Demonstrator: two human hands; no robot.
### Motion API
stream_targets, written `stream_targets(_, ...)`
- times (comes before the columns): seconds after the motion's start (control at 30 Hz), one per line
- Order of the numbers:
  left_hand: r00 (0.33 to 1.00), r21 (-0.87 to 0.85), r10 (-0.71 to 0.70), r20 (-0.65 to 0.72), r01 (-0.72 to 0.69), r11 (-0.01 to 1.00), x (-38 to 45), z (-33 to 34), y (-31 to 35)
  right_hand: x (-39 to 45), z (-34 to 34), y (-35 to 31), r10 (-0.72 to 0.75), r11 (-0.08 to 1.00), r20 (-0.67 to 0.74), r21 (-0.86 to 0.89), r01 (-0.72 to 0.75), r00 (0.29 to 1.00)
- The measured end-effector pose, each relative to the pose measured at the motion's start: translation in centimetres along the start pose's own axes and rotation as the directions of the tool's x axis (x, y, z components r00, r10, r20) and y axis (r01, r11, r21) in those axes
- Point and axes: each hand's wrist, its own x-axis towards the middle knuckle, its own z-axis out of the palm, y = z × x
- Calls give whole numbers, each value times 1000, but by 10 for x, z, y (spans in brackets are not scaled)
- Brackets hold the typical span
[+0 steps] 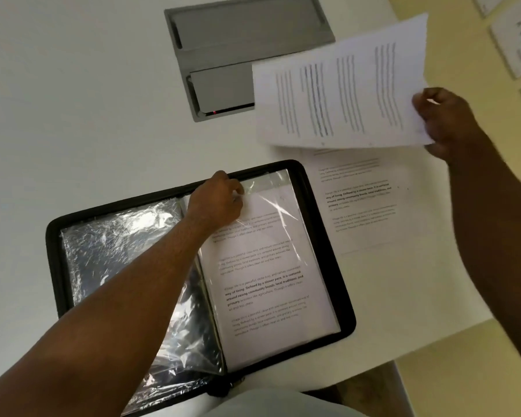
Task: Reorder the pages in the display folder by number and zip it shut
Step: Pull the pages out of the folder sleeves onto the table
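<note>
Left hand [220, 200] on folder [322, 236] sleeve; right hand [445, 121] pinching blurred page [343, 94]

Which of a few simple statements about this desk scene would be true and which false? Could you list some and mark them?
1. The display folder lies open on the table. True.
2. The right hand is empty. False: it holds a loose printed sheet up above the table.
3. The left hand pinches the top of the plastic sleeve on the folder's right side. True.
4. That sleeve is empty. False: a printed page shows inside it.
5. Another loose page lies on the table right of the folder. True.
</note>
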Motion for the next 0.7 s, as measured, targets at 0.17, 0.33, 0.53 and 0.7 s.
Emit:
stream_targets(0.17,999,-43,14,-30,-15,999,-1,2,3,57,-79,-26,130,922,50,-374,-102,990)
stream_targets(0.33,997,-58,-10,-72,6,998,2,2,12,191,-169,-4,5,773,342,-597,213,940)
stream_targets(0.53,992,-78,42,-122,-51,996,3,9,19,111,-35,-94,68,538,595,-698,473,801)
stream_targets(0.7,997,-141,29,-75,-40,989,6,10,23,116,45,-60,75,362,685,-696,620,725)
